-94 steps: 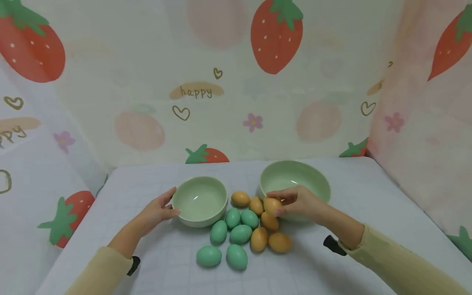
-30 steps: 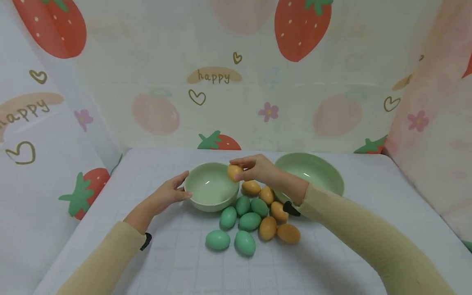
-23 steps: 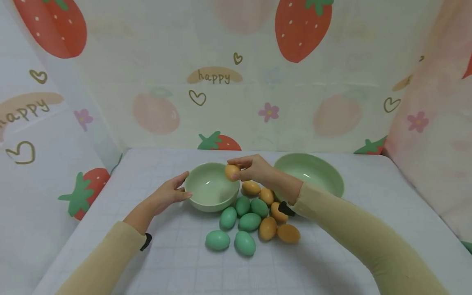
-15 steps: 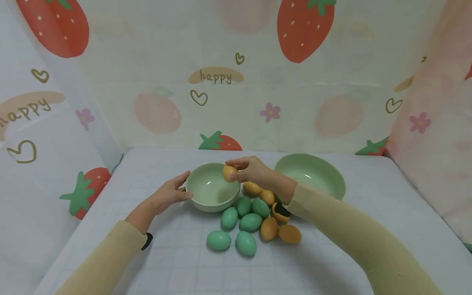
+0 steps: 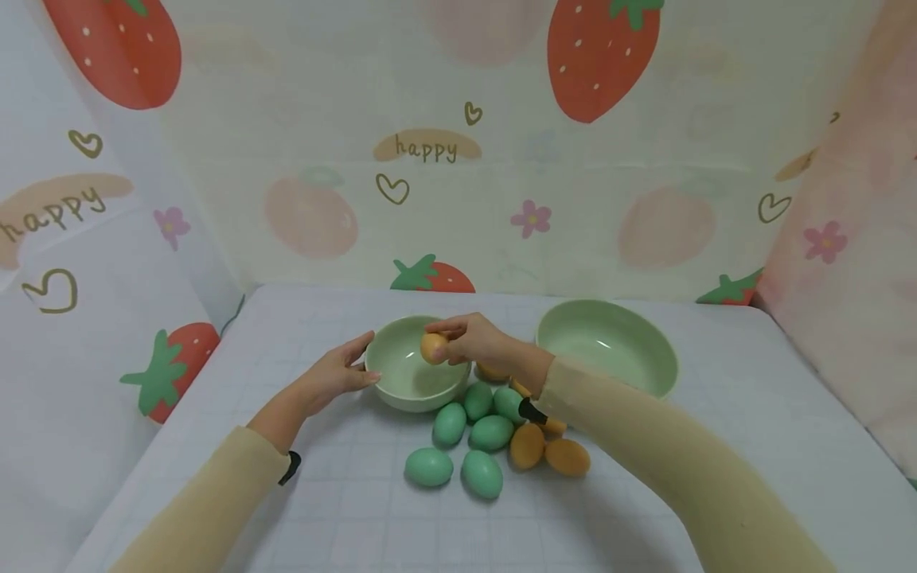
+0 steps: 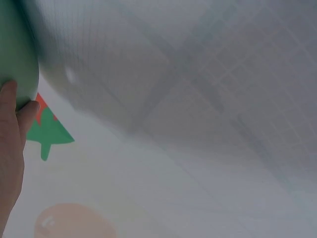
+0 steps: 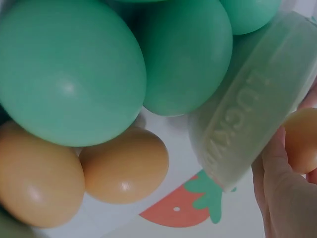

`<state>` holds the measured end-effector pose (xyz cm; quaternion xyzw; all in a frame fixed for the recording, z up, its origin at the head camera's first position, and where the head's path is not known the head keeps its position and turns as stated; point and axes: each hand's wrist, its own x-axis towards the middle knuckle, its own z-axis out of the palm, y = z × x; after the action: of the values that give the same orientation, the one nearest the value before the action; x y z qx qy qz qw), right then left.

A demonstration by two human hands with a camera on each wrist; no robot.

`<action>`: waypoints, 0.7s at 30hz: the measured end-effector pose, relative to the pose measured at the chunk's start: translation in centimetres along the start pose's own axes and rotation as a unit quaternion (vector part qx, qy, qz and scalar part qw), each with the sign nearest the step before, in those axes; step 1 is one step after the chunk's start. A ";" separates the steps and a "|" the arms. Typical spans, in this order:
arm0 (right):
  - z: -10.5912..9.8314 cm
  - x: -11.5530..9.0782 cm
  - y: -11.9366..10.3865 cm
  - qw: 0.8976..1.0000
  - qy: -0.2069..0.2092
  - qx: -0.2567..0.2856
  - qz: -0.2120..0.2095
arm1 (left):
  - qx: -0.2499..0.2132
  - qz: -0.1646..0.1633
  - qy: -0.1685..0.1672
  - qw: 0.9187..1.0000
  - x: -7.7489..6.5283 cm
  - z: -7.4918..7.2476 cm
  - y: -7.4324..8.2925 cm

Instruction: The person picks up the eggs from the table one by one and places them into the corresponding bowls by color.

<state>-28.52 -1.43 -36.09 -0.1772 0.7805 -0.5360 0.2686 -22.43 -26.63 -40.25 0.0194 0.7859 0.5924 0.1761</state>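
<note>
My right hand (image 5: 478,341) pinches an orange egg (image 5: 433,348) over the small green bowl (image 5: 408,382). In the right wrist view that egg (image 7: 303,141) sits between thumb and fingers beside the bowl's outer wall, which bears raised letters. My left hand (image 5: 337,376) rests against the bowl's left side, thumb and fingers spread along it. The left wrist view shows its fingers straight against the outer wall. Several green eggs (image 5: 491,432) lie in front of the bowl. Several orange eggs (image 5: 528,446) lie right of them, some partly hidden by my right forearm.
A larger green bowl (image 5: 648,350) stands at the back right of the table, partly behind my right forearm. A pale checked cloth (image 5: 372,517) covers the tabletop. Patterned sheets (image 5: 444,223) with strawberries hang behind and at both sides.
My right hand lifted the orange egg from near the larger bowl and carried it left, then lower over the small bowl. My left hand stays at that bowl. The head view has shifted slightly.
</note>
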 end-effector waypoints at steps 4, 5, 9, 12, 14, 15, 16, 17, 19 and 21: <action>0.3 0.4 0.1 1.000 0.002 -0.002 0.008 | -0.002 -0.005 0.003 1.000 0.0 0.0 0.0; 0.4 0.5 0.1 1.000 0.002 -0.001 0.009 | -0.003 -0.005 0.002 1.000 0.0 0.0 0.0; 0.5 0.7 0.2 1.000 -0.001 -0.004 0.007 | -0.004 -0.002 0.003 1.000 0.0 0.0 0.1; 0.7 0.8 0.3 1.000 -0.008 -0.003 0.005 | -0.001 -0.004 0.004 1.000 0.0 0.0 0.1; 0.8 1.0 0.5 1.000 -0.018 0.000 0.006 | -0.001 -0.005 0.004 1.000 0.0 -0.1 0.0; 0.9 1.1 0.6 1.000 -0.023 0.001 0.008 | -0.002 -0.005 0.004 1.000 0.0 -0.1 0.0; 1.0 1.2 0.7 1.000 -0.028 0.002 0.010 | -0.002 -0.005 0.002 1.000 0.0 -0.1 -0.1; 1.0 1.3 0.7 0.999 -0.033 0.002 0.012 | -0.003 -0.005 0.002 1.000 0.0 -0.1 -0.1; 1.2 1.5 0.8 0.999 -0.040 0.000 0.012 | -0.003 -0.001 0.002 1.000 0.0 -0.1 -0.1; 1.4 1.8 0.8 0.999 -0.047 -0.001 0.016 | -0.004 0.000 0.004 1.000 -0.1 -0.1 -0.1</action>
<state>-29.09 -3.18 -37.68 -0.1897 0.7706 -0.5218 0.3130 -22.34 -26.76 -40.26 0.0169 0.7844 0.5953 0.1732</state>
